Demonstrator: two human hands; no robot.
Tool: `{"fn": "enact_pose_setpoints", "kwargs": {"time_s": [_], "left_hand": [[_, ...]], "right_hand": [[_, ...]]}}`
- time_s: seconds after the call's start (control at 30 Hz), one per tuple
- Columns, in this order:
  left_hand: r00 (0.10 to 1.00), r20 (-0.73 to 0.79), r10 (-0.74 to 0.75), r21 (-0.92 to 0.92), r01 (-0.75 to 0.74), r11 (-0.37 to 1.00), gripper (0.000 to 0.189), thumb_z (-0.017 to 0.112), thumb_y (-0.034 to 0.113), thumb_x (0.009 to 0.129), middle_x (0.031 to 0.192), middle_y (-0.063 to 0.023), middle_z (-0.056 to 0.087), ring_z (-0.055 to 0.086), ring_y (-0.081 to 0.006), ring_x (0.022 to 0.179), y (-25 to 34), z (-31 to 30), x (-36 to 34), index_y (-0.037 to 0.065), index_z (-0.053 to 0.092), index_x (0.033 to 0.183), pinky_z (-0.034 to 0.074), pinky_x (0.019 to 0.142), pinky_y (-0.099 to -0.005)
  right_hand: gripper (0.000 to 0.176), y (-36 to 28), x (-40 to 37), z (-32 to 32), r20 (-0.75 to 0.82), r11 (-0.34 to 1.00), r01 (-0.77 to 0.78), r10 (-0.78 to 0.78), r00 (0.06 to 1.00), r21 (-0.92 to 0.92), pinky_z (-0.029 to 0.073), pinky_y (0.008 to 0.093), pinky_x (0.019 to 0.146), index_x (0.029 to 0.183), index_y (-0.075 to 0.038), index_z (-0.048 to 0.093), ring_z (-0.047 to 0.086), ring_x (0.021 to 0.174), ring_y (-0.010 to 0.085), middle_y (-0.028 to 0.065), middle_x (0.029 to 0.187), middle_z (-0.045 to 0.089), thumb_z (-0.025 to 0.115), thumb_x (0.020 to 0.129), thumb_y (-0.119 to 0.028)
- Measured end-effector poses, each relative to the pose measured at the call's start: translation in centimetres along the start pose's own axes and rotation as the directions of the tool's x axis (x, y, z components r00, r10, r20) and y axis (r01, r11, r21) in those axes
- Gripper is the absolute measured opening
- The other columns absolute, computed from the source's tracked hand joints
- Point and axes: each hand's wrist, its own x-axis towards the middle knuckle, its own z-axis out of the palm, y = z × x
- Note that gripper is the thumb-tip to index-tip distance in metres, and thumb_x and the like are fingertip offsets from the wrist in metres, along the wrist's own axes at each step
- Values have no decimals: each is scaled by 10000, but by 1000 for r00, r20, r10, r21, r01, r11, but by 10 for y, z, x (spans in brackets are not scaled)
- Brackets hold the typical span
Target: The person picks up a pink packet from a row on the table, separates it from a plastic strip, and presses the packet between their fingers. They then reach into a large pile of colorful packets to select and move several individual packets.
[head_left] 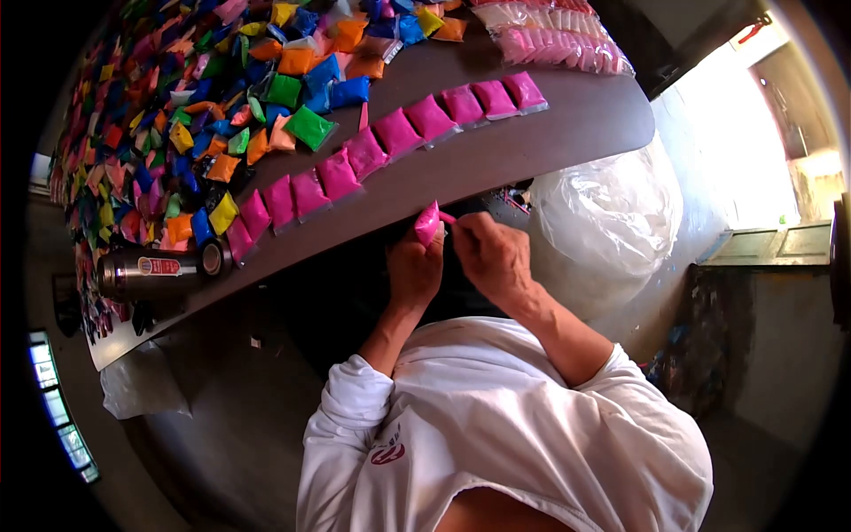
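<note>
My left hand [415,270] is closed round a small pink packet [427,224], held upright just off the table's near edge. My right hand [496,259] is a fist beside it, fingers wrapped round a thin pink stick [448,217] whose end reaches the packet. Most of the stick is hidden in the fist. On the table ahead, a slanting row of filled bright pink packets [339,174] runs from lower left to upper right, each in a clear wrapper.
Many packets in mixed colours [222,124] are heaped over the grey table [585,124]. A steel flask [146,273] lies at the left edge. Bagged pale pink packets [567,44] are at the back right. A big clear plastic sack [612,222] stands on the floor at right.
</note>
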Motion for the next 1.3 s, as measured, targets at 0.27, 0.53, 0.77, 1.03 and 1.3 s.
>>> {"fn": "enact_pose_setpoints", "kwargs": {"time_s": [0.27, 0.53, 0.77, 1.03, 1.3], "left_hand": [[1000, -24, 17, 52, -16, 999, 145, 552, 132, 867, 782, -219, 632, 612, -419, 753, 5, 2, 8, 29, 619, 944, 507, 670, -447], [999, 22, 34, 86, -36, 996, 168, 570, 143, 863, 801, -225, 632, 609, -426, 761, -4, 5, 5, 17, 620, 964, 497, 684, -467], [996, -14, 86, 39, -85, 996, 180, 583, 140, 867, 820, -224, 636, 619, -410, 778, -1, 3, 7, 21, 630, 993, 506, 683, -444], [991, -49, 126, 276, -108, 955, 90, 589, 144, 861, 751, -130, 623, 607, -366, 718, 11, 1, 5, 55, 590, 851, 445, 680, -451], [987, 81, 137, 207, -151, 967, 120, 570, 165, 872, 733, -101, 589, 595, -335, 710, 5, 10, -4, 62, 562, 811, 409, 697, -427]], "right_hand": [[99, 17, 7, 12, 80, 996, 4, 3, 997, -90, 464, 404, 505, 818, -67, 529, 604, 566, 316, 121, 625, 590, 619, 823, -107], [90, 18, 1, 12, 81, 995, 97, -95, 992, -18, 463, 414, 493, 819, -68, 549, 601, 559, 319, 126, 608, 577, 633, 813, -101], [101, 10, 0, 0, -6, 993, 108, -109, 994, -52, 449, 376, 470, 807, -71, 560, 589, 522, 287, 106, 568, 550, 655, 805, -106], [96, 27, 4, -5, -64, 994, -4, -3, 998, -108, 459, 375, 486, 791, -75, 556, 584, 524, 302, 119, 586, 556, 647, 786, -45], [115, 27, -12, -7, -2, 991, 9, -10, 1000, -133, 461, 361, 484, 787, -70, 548, 582, 516, 293, 108, 587, 554, 656, 770, -34]]}}
